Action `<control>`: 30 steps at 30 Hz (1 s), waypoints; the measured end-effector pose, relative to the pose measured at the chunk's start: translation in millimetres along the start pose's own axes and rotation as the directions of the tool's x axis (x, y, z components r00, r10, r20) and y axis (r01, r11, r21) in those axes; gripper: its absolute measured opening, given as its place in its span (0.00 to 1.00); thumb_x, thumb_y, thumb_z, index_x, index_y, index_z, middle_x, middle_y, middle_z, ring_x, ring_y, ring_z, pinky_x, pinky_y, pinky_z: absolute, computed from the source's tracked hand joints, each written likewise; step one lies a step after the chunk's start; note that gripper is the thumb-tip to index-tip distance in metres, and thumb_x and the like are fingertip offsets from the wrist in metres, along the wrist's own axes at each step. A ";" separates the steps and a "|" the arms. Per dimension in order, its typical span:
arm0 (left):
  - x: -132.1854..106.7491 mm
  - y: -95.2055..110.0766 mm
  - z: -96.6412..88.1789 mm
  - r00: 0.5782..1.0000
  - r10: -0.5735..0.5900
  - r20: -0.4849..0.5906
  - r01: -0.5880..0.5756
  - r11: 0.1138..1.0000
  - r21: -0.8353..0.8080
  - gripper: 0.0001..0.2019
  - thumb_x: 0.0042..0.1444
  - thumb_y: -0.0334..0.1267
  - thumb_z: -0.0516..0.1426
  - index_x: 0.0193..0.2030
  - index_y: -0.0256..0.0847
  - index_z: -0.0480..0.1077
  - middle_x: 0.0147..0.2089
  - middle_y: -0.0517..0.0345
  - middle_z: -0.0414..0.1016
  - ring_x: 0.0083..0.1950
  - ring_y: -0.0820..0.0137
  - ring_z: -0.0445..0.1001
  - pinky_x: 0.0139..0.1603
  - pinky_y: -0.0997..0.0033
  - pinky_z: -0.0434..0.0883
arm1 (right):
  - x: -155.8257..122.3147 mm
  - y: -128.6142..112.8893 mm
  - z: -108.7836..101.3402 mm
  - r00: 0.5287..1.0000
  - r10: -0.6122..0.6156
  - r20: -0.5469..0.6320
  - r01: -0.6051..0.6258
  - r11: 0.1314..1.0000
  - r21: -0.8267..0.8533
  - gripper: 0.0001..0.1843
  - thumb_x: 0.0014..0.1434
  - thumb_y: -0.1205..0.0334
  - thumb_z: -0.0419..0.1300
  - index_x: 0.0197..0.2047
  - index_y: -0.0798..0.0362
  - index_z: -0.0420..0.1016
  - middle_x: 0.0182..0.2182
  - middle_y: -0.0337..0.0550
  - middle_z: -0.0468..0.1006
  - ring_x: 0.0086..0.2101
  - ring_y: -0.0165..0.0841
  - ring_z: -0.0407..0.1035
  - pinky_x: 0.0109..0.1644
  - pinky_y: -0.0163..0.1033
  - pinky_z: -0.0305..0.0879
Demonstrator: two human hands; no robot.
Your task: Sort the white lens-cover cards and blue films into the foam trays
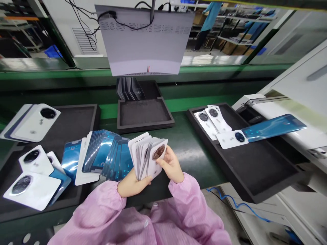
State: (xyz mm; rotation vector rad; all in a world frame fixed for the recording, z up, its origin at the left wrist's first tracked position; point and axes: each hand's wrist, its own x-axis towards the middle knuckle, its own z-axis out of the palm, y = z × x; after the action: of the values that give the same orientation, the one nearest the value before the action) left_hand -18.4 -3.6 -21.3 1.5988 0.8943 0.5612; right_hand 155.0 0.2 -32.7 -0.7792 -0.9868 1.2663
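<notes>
My left hand [133, 183] grips from below a fanned stack of white phone back covers [146, 154], each with a round camera cutout. My right hand [172, 165] pinches the front cover of that stack at its right side. Both hands are over the green bench, near its front edge. Just left of the stack, a spread of covers with blue film [107, 154] leans on the bench. Pink sleeves cover both my arms.
A black tray [76, 119] at left holds several white covers [33, 122]. A black tray [145, 114] lies in the middle, behind it a rack of covers [130, 88] under a grey monitor [145, 41]. The right tray [255, 163] holds three covers [213, 119]; a blue-filmed cover [270, 127] rests on a white machine.
</notes>
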 end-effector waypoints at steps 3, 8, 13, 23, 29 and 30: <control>-3.6 -0.7 0.0 0.997 -0.022 0.072 0.022 1.000 -0.001 0.15 0.56 0.47 0.53 0.36 0.37 0.70 0.29 0.54 0.75 0.31 0.66 0.74 0.34 0.68 0.72 | 1.6 2.7 -0.2 0.999 0.044 -0.001 -0.044 0.998 0.055 0.21 0.50 0.57 0.64 0.47 0.48 0.66 0.40 0.41 0.75 0.40 0.33 0.71 0.47 0.39 0.66; -8.4 0.6 -2.0 0.990 -0.093 0.110 0.115 0.972 -0.207 0.17 0.59 0.48 0.49 0.39 0.37 0.71 0.30 0.53 0.77 0.33 0.65 0.74 0.36 0.67 0.71 | 1.9 2.0 3.8 0.993 0.111 -0.041 -0.105 0.986 0.131 0.21 0.48 0.56 0.66 0.44 0.49 0.67 0.38 0.41 0.77 0.38 0.34 0.72 0.46 0.41 0.68; -8.5 3.9 0.0 0.992 -0.056 0.114 0.075 0.981 -0.178 0.19 0.61 0.47 0.47 0.36 0.40 0.75 0.32 0.53 0.78 0.34 0.65 0.74 0.41 0.66 0.71 | 2.7 -2.9 7.9 0.984 0.161 -0.070 -0.146 0.972 0.187 0.21 0.46 0.56 0.67 0.43 0.49 0.68 0.35 0.40 0.77 0.35 0.33 0.73 0.42 0.41 0.71; -3.6 -2.6 -2.2 0.988 -0.130 -0.078 0.088 0.911 -0.403 0.24 0.55 0.47 0.56 0.58 0.40 0.65 0.56 0.49 0.71 0.59 0.57 0.65 0.62 0.54 0.59 | -1.5 -2.4 2.6 0.980 0.186 -0.071 -0.176 0.977 0.120 0.16 0.48 0.59 0.66 0.41 0.50 0.71 0.33 0.38 0.78 0.32 0.30 0.72 0.38 0.36 0.70; 0.2 1.6 -1.4 0.986 -0.142 -0.090 0.095 0.910 -0.403 0.24 0.52 0.45 0.59 0.56 0.42 0.67 0.58 0.49 0.69 0.60 0.55 0.65 0.61 0.51 0.60 | -2.5 0.4 -2.4 0.968 0.167 -0.185 -0.159 0.986 0.058 0.14 0.48 0.62 0.66 0.40 0.50 0.74 0.36 0.38 0.79 0.36 0.30 0.72 0.42 0.36 0.68; 0.6 1.8 -1.2 0.985 -0.148 -0.084 0.100 0.903 -0.417 0.23 0.52 0.44 0.59 0.55 0.41 0.68 0.58 0.49 0.69 0.60 0.55 0.65 0.61 0.52 0.61 | -2.7 0.0 -3.6 0.966 0.169 -0.195 -0.163 0.986 0.044 0.14 0.47 0.62 0.66 0.40 0.50 0.74 0.36 0.39 0.79 0.36 0.31 0.72 0.42 0.36 0.68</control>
State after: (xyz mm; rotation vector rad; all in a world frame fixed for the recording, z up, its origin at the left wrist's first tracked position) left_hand -18.5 -2.5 -19.3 1.1281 0.8872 0.7044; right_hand 158.2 -2.2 -34.5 -0.9628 -0.7537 1.3143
